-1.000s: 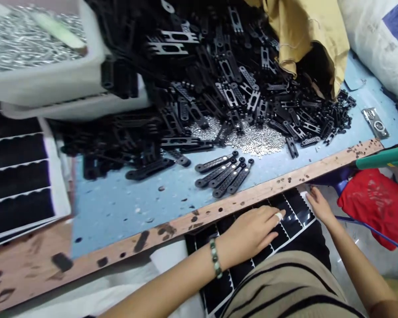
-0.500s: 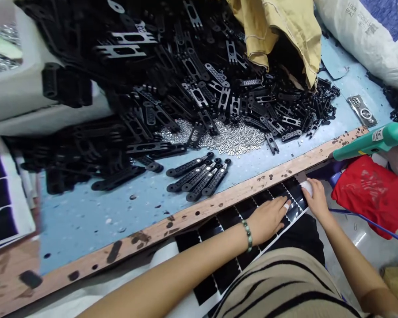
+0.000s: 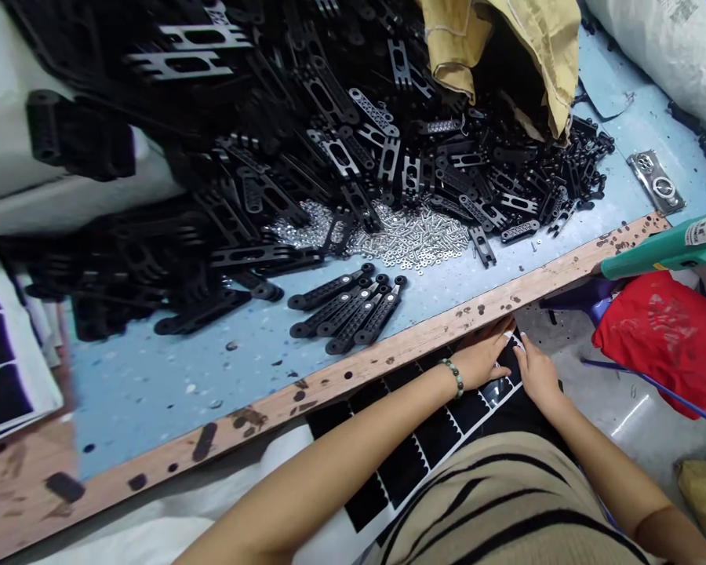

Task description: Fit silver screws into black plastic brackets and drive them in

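Right hand [image 3: 538, 375] has moved nearer the left hand [image 3: 481, 361], half-curled at one end of the black-panelled sheet [image 3: 438, 436] below the counter [image 3: 241, 369]; the left lies flattish there; whether either grips, I cannot tell.

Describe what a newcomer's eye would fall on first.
Probably the heap of black plastic parts across the blue surface, with shiny metal fasteners at its near side. Then the left hand and right hand at a black-panelled sheet below the wooden edge, and the red cloth at right.
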{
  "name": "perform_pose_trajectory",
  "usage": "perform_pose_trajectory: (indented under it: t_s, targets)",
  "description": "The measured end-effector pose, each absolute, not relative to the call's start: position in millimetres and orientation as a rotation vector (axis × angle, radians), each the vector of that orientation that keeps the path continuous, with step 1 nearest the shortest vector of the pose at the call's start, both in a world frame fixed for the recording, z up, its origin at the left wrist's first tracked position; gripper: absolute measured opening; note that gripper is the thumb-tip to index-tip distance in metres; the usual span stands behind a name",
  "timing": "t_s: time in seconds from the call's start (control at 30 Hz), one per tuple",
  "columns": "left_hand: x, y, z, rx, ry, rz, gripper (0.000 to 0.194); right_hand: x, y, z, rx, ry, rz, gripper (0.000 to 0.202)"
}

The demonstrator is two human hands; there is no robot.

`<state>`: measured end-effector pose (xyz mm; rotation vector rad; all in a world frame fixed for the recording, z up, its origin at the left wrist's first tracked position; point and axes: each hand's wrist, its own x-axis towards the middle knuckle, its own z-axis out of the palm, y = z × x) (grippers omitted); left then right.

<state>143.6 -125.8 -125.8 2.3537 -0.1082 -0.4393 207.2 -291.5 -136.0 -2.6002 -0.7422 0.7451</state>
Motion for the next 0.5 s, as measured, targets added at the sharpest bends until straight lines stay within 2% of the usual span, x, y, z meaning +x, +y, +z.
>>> perform_pose_trajectory:
  t_s: [0.2, 0.37, 0.5]
  targets:
    - [140.4, -126.8, -128.7, 2.286, -0.092, -0.450, 0.070, 207.8, -282.9, -123.4, -2.737, -0.734, 0.734, 0.050]
    - [141.9, -125.9, -122.6, 2.233, -0.068, -0.442, 0.065, 225.5, -285.7, -135.6, -2.725, -0.932, 0.371, 0.040]
    - [143.3, -120.4, -112.2, 2.194, -0.051, -0.412, 0.060, 258.1, -305.9, -129.8, -2.665, -0.949, 0.144, 0.047]
